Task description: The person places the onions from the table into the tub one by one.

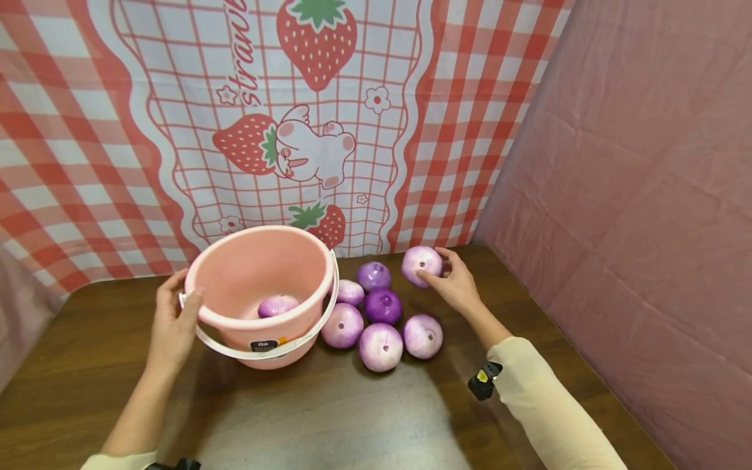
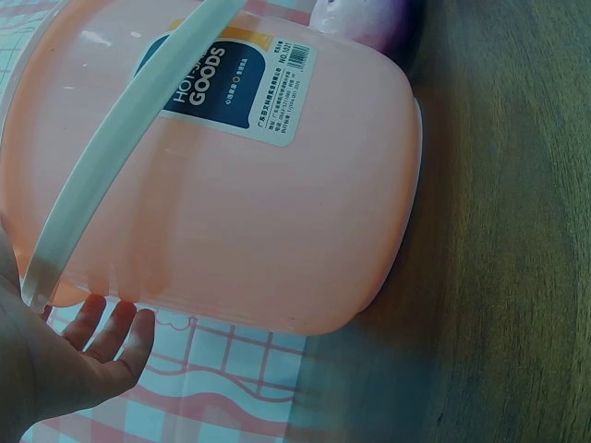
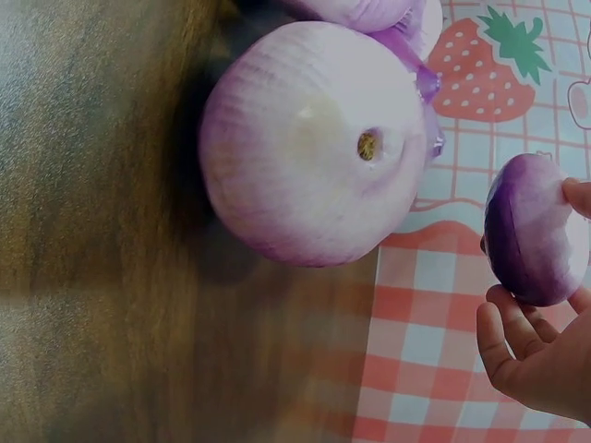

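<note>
A pink plastic bucket [image 1: 235, 271] with a white handle [image 1: 261, 354] stands on the left of the table, one purple onion [image 1: 276, 305] inside it. My left hand [image 1: 170, 323] grips its rim at the left side, thumb over the edge and fingers outside; the left wrist view shows these fingers [image 2: 115, 332] by the bucket's wall [image 2: 249, 221]. Raised at the right, a purple-and-white onion [image 1: 424, 262] is held between thumb and fingers of my right hand [image 1: 458, 284]. That same onion [image 3: 531, 231] appears at the edge of the right wrist view.
Several more onions [image 1: 380, 347] lie grouped between the bucket and my right hand, some touching. The brown wooden table [image 1: 294, 418] ends at a strawberry-print cloth [image 1: 388, 163] behind and a pink cloth wall [image 1: 634, 196] on the right.
</note>
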Tool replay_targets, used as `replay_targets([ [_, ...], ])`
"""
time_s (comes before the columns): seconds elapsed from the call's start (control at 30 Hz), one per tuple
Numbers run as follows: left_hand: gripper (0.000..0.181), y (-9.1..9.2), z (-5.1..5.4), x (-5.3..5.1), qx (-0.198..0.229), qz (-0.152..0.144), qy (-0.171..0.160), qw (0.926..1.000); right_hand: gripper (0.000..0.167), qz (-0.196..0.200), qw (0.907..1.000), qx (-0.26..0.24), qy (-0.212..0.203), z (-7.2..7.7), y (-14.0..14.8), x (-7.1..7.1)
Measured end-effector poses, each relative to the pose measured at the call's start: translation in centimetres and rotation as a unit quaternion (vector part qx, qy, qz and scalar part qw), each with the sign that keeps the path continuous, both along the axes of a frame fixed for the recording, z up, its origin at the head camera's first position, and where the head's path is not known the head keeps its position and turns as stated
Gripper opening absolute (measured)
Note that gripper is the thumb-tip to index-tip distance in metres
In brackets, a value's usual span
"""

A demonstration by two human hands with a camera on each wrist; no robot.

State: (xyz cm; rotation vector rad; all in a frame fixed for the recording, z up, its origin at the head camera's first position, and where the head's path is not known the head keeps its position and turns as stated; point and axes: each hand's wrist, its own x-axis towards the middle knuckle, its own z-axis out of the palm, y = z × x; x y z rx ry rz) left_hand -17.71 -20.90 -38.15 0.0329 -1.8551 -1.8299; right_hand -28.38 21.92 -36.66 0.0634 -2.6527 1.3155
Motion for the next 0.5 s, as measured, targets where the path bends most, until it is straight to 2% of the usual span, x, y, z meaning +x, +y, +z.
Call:
replay_targets([
  [0.5, 0.037, -0.1, -0.1, 0.0, 0.0, -0.003, -0.002, 1.0, 0.068, 0.029, 0.9995, -0.008, 0.013, 1.3, -1.5, 0.5],
])
